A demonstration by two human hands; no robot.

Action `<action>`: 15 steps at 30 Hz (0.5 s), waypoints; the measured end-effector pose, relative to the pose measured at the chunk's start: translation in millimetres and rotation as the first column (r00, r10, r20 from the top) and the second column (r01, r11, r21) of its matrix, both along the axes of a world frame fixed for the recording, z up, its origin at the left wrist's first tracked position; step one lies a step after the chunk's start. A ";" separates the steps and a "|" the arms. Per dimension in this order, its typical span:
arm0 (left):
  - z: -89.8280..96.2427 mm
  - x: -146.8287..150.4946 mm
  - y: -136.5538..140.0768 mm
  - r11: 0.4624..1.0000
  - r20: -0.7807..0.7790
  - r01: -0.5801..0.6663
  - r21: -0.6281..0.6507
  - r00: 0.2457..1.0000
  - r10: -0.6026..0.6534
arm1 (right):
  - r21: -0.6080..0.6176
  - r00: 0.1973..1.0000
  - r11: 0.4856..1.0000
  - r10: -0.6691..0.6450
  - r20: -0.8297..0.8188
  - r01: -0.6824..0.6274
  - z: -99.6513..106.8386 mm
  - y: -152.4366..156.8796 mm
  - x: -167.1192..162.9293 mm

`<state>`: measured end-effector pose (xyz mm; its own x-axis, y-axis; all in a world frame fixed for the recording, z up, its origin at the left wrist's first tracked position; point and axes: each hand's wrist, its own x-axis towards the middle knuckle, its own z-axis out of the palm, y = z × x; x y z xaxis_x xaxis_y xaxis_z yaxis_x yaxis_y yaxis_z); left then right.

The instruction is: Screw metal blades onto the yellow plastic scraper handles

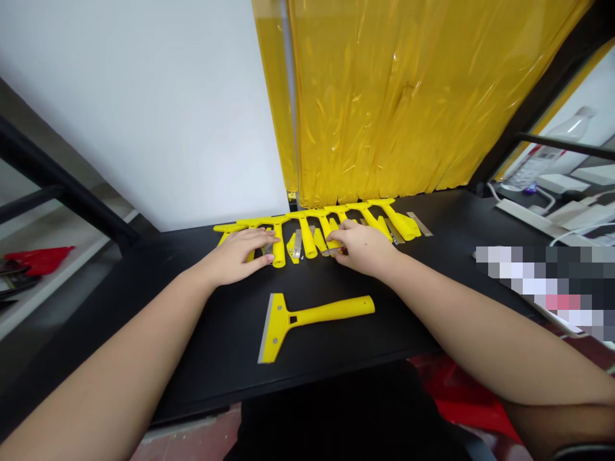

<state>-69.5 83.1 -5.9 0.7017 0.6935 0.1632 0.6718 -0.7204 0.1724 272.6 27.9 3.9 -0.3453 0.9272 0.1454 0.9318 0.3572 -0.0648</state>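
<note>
A yellow scraper [331, 312] lies on the black table, its handle to the right and its wide head, with a metal blade and two screws, to the left. Behind it stretches a row of yellow scraper handles [307, 238], with loose metal blades [298, 243] and small yellow plates among them. Over the row's left part rests my left hand [243, 256], fingers stretched and thumb apart beside one handle. My right hand [368, 248] is bent with its fingertips together among the parts near the middle; a small metal piece shows by them, but what they grip is unclear.
A black tabletop [230, 371] runs to the front edge. At the back are a white panel [158, 109] and yellow plastic strips [384, 96]. A plastic bottle [542, 157] and white power strips stand at right, near a pixelated patch. Black frame bars rise on both sides.
</note>
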 end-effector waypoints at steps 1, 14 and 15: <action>-0.2 -0.2 0.2 1.000 0.001 0.002 0.002 1.000 -0.002 | -0.004 1.000 1.000 0.007 0.011 -0.007 -0.4 0.4 -0.8; -1.5 -1.4 0.8 1.000 0.015 -0.002 -0.010 1.000 0.002 | 0.014 1.000 1.000 -0.009 0.007 0.009 -5.5 1.8 -2.8; -1.0 -1.2 0.5 1.000 0.012 -0.007 -0.012 1.000 0.008 | 0.012 1.000 1.000 -0.013 0.002 0.013 -5.9 1.7 -3.1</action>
<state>-70.7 83.5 -6.9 0.6946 0.7007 0.1632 0.6750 -0.7132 0.1889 269.6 29.6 -2.0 -0.3333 0.9299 0.1555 0.9365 0.3456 -0.0591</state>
